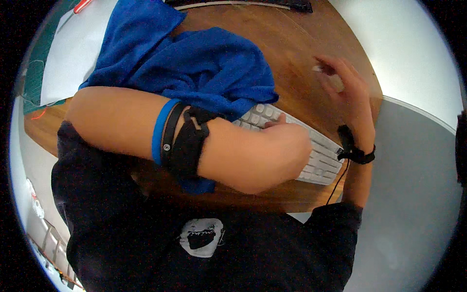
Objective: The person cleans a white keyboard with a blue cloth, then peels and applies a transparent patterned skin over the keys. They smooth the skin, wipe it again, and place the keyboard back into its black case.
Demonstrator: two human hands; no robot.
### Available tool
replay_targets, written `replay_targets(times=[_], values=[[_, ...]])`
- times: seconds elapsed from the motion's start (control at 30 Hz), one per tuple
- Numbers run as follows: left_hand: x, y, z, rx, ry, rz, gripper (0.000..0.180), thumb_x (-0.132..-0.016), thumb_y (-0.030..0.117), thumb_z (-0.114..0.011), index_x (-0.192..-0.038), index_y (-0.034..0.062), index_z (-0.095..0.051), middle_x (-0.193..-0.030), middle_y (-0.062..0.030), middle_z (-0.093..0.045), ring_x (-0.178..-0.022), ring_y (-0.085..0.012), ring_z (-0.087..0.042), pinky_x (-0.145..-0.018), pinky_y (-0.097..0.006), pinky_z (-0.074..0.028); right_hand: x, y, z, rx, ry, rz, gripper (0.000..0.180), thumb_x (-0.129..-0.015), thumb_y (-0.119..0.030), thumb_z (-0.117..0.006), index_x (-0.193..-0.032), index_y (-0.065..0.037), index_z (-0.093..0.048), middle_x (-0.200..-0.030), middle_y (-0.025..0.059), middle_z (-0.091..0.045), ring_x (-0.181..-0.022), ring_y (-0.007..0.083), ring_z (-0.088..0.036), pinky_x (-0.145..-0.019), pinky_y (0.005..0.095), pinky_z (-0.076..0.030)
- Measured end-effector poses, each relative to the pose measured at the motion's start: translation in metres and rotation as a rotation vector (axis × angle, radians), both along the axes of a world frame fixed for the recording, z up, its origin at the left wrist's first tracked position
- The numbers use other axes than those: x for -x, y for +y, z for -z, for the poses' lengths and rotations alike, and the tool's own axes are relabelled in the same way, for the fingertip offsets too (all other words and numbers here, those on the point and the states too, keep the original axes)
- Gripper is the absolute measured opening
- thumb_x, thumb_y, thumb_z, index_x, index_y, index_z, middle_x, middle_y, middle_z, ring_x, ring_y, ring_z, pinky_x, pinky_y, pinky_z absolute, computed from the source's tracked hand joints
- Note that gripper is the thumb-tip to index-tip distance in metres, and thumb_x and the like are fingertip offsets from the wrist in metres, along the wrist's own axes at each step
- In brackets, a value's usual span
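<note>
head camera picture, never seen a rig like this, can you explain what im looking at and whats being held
There is no robot here, just a person's two bare hands. The single picture comes from a wide fisheye camera worn on the head, looking down, so straight edges bend near the rim.

On the wooden table lie a bunched blue cloth, a white keyboard and, at the upper left, a white sheet and a green mat.

The left hand is over the keyboard, its fingers mostly hidden. The right hand is raised beyond it, fingers curled; a whitish spot shows at the fingertips, too blurred to say whether something is held.
</note>
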State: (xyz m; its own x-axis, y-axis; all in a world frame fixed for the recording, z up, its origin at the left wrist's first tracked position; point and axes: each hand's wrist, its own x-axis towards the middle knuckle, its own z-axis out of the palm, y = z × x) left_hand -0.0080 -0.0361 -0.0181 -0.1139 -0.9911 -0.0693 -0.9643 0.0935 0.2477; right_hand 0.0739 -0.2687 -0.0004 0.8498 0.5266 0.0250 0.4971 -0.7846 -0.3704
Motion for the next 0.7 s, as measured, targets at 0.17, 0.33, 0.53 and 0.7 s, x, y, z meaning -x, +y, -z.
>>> replay_targets(times=[0.17,0.33,0.53,0.7], values=[[-0.010,0.002,-0.009,0.108,-0.074,0.053,0.012,-0.080,0.022,-0.074,-0.080,0.0108,-0.080,-0.080,-0.0116,-0.078,-0.079,-0.0298,-0.077,-0.070,-0.047,-0.061,-0.009,0.088,0.019,-0.153,-0.042,-0.430,0.028,-0.093,-0.011,-0.076,-0.121,-0.005,-0.070,-0.115,0.0157,-0.072,-0.109,0.0388,-0.070,-0.094,0.0464,-0.059],[-0.014,0.003,0.001,0.323,-0.096,-0.044,0.006,-0.074,0.018,-0.076,-0.076,0.0118,-0.077,-0.076,-0.0111,-0.076,-0.073,-0.0279,-0.075,-0.065,-0.044,-0.058,-0.019,0.097,0.016,0.017,-0.060,-0.576,0.023,-0.095,-0.008,-0.073,-0.117,-0.004,-0.070,-0.115,0.0167,-0.069,-0.105,0.0396,-0.069,-0.092,0.0473,-0.058],[-0.027,0.005,0.029,0.709,0.321,-0.125,0.005,-0.078,0.013,-0.072,-0.078,0.0101,-0.076,-0.076,-0.0153,-0.073,-0.077,-0.0376,-0.074,-0.067,-0.046,-0.059,-0.026,0.100,0.012,-0.124,0.079,-0.547,0.020,-0.093,-0.009,-0.076,-0.112,-0.007,-0.071,-0.109,0.0159,-0.068,-0.100,0.0394,-0.070,-0.086,0.0469,-0.060],[-0.039,0.005,0.016,0.546,0.306,-0.052,0.008,-0.082,0.013,-0.071,-0.083,0.0061,-0.073,-0.081,-0.0175,-0.072,-0.084,-0.0409,-0.074,-0.073,-0.050,-0.060,-0.040,0.093,0.035,-0.236,0.111,-0.628,0.020,-0.092,-0.012,-0.079,-0.110,-0.008,-0.071,-0.106,0.0142,-0.069,-0.100,0.0378,-0.070,-0.086,0.0462,-0.060]])
